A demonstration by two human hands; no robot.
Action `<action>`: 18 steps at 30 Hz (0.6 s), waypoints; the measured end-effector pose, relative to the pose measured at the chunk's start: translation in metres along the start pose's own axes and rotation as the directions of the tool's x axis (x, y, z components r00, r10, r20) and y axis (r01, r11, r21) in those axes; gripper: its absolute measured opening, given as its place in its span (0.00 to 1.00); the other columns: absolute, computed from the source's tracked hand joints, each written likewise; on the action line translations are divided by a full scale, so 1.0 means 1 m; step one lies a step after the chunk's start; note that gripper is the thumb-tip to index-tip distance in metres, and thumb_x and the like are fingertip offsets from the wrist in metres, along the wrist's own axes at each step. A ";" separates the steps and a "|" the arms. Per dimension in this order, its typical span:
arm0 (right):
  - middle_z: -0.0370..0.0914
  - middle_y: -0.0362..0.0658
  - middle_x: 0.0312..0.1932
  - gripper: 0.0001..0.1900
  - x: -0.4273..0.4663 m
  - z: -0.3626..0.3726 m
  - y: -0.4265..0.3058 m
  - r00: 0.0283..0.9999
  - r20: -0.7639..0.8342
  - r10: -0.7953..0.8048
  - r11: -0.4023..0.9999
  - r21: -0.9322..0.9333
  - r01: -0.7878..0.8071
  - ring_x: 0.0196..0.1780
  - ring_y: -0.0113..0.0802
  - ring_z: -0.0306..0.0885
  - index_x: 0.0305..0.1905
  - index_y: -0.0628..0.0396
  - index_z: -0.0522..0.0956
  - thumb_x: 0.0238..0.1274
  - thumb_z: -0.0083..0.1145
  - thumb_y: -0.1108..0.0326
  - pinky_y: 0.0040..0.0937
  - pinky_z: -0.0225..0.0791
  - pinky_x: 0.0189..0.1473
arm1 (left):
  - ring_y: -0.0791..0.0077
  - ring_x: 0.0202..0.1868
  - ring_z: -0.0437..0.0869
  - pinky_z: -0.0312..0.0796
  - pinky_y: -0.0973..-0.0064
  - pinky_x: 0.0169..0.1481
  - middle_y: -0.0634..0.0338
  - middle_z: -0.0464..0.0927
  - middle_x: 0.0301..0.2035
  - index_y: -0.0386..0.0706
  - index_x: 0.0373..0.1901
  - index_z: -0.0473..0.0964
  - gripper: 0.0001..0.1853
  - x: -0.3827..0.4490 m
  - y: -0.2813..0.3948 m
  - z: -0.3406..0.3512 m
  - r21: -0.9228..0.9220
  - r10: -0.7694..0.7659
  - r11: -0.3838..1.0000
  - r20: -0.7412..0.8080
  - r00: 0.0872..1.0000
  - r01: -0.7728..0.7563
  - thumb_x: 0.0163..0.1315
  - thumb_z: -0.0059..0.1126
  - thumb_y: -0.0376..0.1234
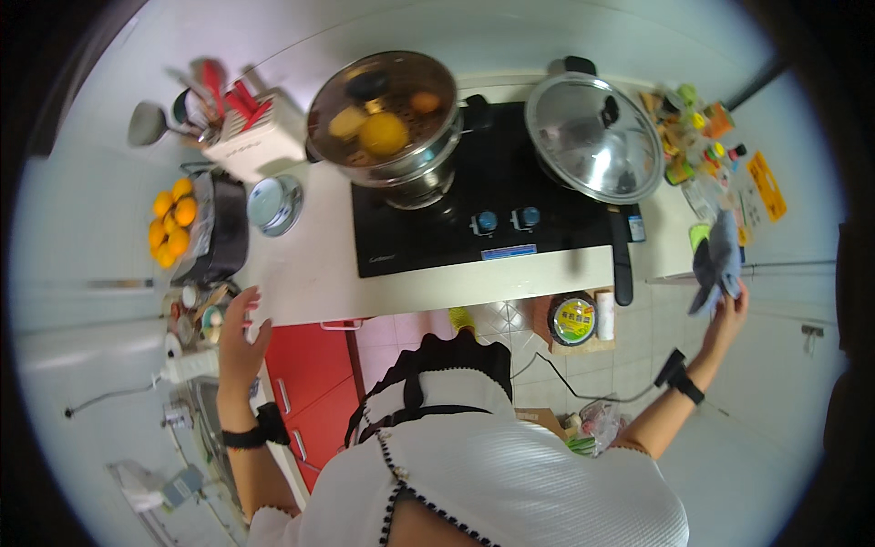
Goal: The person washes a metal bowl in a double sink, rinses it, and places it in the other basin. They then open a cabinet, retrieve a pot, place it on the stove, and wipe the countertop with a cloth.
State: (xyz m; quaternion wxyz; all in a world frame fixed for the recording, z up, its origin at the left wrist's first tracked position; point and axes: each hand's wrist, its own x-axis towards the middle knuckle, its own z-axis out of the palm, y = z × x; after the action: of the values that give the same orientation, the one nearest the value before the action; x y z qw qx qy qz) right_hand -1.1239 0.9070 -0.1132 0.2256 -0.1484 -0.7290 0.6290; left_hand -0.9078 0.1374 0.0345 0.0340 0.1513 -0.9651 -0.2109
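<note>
My right hand [731,304] is at the right, gripping the lower end of a grey-blue cloth [721,256] by the counter's edge. Nothing is in my left hand [243,335], its fingers apart near the counter's left front corner. Between them a black two-zone cooktop [478,198] is set in the white counter [307,273]. A steamer pot [420,178] under a transparent lid stands on its left zone, with yellow and orange food and a dark item inside. On the right zone sits a pan with a domed steel lid [595,137] and a black handle [622,267] reaching past the front edge.
Oranges [171,219], stacked bowls [270,202] and a knife block [256,140] stand at the left. Seasoning bottles [704,150] crowd the right corner. Below are red cabinets [307,369], a round package [574,319] and a plastic bag with vegetables [595,424]. A cable runs to my right wrist.
</note>
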 end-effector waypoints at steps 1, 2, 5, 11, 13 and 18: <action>0.75 0.37 0.51 0.16 -0.012 0.001 -0.025 0.999 0.012 0.033 0.999 0.008 -0.033 0.51 0.24 0.72 0.59 0.57 0.73 0.69 0.55 0.70 0.21 0.65 0.53 | 0.67 0.54 0.78 0.70 0.70 0.56 0.56 0.76 0.54 0.42 0.63 0.69 0.29 -0.003 -0.003 0.002 -0.072 -0.064 0.995 0.031 0.997 0.066 0.58 0.61 0.24; 0.75 0.40 0.51 0.16 -0.025 0.008 -0.047 0.983 0.144 -0.115 0.984 0.153 0.092 0.51 0.26 0.72 0.59 0.59 0.71 0.69 0.53 0.72 0.23 0.65 0.55 | 0.67 0.53 0.78 0.70 0.70 0.56 0.56 0.77 0.52 0.43 0.63 0.69 0.28 -0.007 -0.006 0.004 -0.098 -0.067 0.993 0.047 0.997 0.071 0.58 0.61 0.24; 0.74 0.44 0.52 0.18 -0.064 0.035 -0.106 0.963 0.259 -0.074 0.980 0.197 0.022 0.55 0.33 0.73 0.60 0.60 0.70 0.68 0.52 0.68 0.30 0.65 0.59 | 0.65 0.51 0.80 0.72 0.69 0.55 0.55 0.78 0.49 0.42 0.62 0.70 0.27 -0.020 -0.016 0.008 -0.180 -0.045 0.981 0.114 0.992 0.065 0.58 0.61 0.27; 0.72 0.44 0.55 0.26 -0.177 0.163 -0.156 0.779 0.627 0.022 0.982 0.131 -0.133 0.59 0.33 0.70 0.59 0.59 0.72 0.53 0.54 0.65 0.31 0.61 0.63 | 0.60 0.54 0.78 0.70 0.65 0.61 0.53 0.78 0.51 0.42 0.63 0.69 0.29 -0.058 -0.033 0.017 -0.285 0.079 0.958 0.204 0.976 -0.018 0.58 0.61 0.31; 0.71 0.39 0.50 0.23 -0.225 0.223 -0.166 0.595 0.798 -0.095 0.995 0.077 0.056 0.56 0.30 0.69 0.54 0.57 0.74 0.49 0.55 0.71 0.26 0.61 0.61 | 0.58 0.58 0.75 0.67 0.64 0.64 0.52 0.75 0.55 0.42 0.66 0.66 0.31 -0.076 -0.038 0.019 -0.339 0.174 0.935 0.175 0.969 -0.107 0.59 0.61 0.32; 0.78 0.38 0.46 0.13 -0.371 0.349 -0.191 -0.114 0.993 -0.018 0.932 -0.025 -0.361 0.50 0.25 0.75 0.48 0.56 0.76 0.57 0.59 0.77 0.24 0.68 0.54 | 0.56 0.67 0.64 0.59 0.62 0.71 0.49 0.67 0.63 0.40 0.71 0.60 0.36 -0.128 -0.069 0.011 -0.430 0.210 0.867 -0.147 0.967 -0.253 0.61 0.61 0.35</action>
State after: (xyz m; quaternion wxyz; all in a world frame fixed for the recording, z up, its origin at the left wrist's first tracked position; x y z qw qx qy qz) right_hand -0.9739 0.3929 -0.0159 -0.4516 0.2984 -0.5414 0.6434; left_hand -0.7681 0.1212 -0.0050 0.1385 0.0326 -0.8997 -0.4128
